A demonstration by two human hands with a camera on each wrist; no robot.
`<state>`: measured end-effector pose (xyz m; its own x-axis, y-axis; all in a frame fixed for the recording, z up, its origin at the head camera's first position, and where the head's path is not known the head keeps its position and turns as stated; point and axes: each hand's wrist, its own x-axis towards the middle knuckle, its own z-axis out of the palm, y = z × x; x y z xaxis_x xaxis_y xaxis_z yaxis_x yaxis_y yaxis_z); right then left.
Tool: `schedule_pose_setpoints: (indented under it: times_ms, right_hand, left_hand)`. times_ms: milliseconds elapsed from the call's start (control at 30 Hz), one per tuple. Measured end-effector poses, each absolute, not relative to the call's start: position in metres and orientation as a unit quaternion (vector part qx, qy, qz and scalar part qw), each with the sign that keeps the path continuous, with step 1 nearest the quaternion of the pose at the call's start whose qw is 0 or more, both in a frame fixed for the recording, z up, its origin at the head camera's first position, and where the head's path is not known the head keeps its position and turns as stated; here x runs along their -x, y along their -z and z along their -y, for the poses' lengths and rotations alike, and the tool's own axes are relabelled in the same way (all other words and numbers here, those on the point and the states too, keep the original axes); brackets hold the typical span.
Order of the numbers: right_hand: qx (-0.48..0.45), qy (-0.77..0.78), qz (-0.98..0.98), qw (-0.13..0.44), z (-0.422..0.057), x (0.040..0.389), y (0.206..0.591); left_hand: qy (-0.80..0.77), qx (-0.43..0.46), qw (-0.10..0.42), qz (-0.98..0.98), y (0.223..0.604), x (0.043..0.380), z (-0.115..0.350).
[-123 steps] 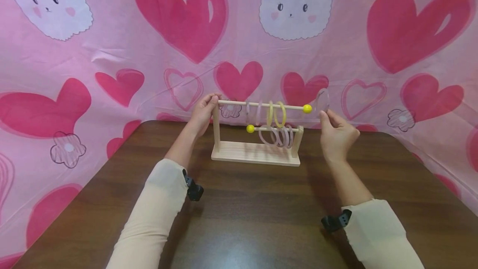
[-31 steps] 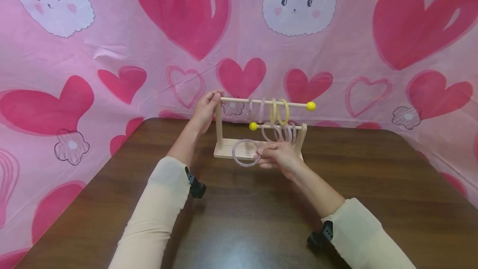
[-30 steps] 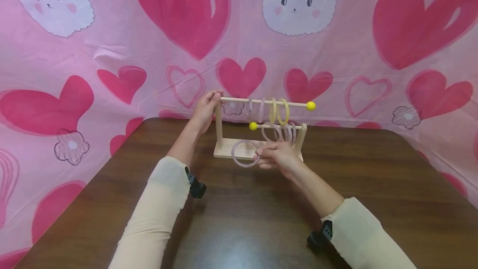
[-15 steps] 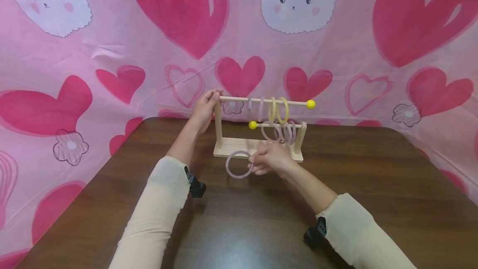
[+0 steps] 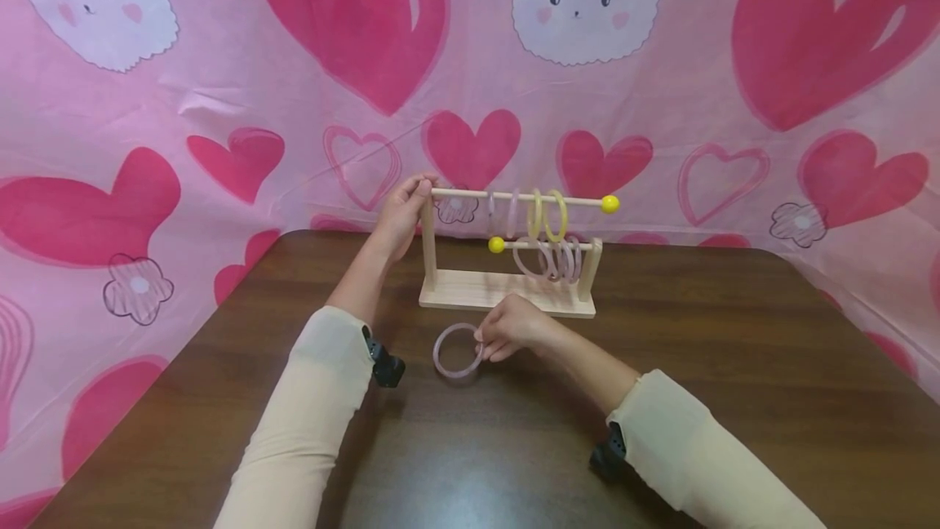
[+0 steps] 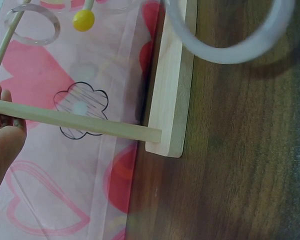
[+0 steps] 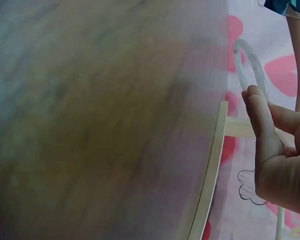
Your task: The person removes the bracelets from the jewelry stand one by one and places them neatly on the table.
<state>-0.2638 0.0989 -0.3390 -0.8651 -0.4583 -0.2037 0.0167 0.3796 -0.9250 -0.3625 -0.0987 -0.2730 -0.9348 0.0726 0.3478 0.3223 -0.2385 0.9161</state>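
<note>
A wooden bangle stand [image 5: 470, 290] stands on the table, its two rods ending in yellow balls. My left hand [image 5: 400, 215] grips the top of its left post, also seen in the left wrist view. In front of the base, my right hand [image 5: 514, 326] pinches a translucent pale-purple bangle [image 5: 436, 352] by its right edge, held low over the table. The right wrist view shows thumb and fingers on that bangle [image 7: 240, 65]. Two pale bangles [image 5: 512, 215] and two yellow bangles [image 5: 565, 219] hang on the upper rod. Several pale-purple bangles [image 5: 574, 264] hang on the lower rod.
The dark wooden table [image 5: 698, 333] extends on both sides of the stand and toward me. Behind it hangs a pink cloth [image 5: 477, 64] with hearts and rabbits. A black wrist camera [image 5: 385, 364] sits at the left cuff, another [image 5: 608, 454] at the right.
From beyond the upper rod's right end, my right hand has brought the bangle round in front of the stand, then lower and nearer to me. My left hand stays on the post.
</note>
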Motion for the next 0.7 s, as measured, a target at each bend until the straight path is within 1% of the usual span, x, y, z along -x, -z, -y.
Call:
schedule_pose_setpoints:
  times_ms: [233,500,700]
  right_hand:
    - [0.126,0.5,-0.828,0.219,-0.0942,0.2645,0.343]
    - [0.106,0.458,-0.86,0.197,-0.0905,0.2655,0.343]
    - [0.086,0.442,-0.87,0.2,-0.0897,0.2666,0.3418]
  left_hand:
    - [0.766,0.158,0.082,0.617,0.2726,0.3617,0.0985]
    - [0.761,0.157,0.085,0.624,0.2733,0.3624,0.0979]
    - [0.75,0.152,0.083,0.638,0.2716,0.3621,0.0984]
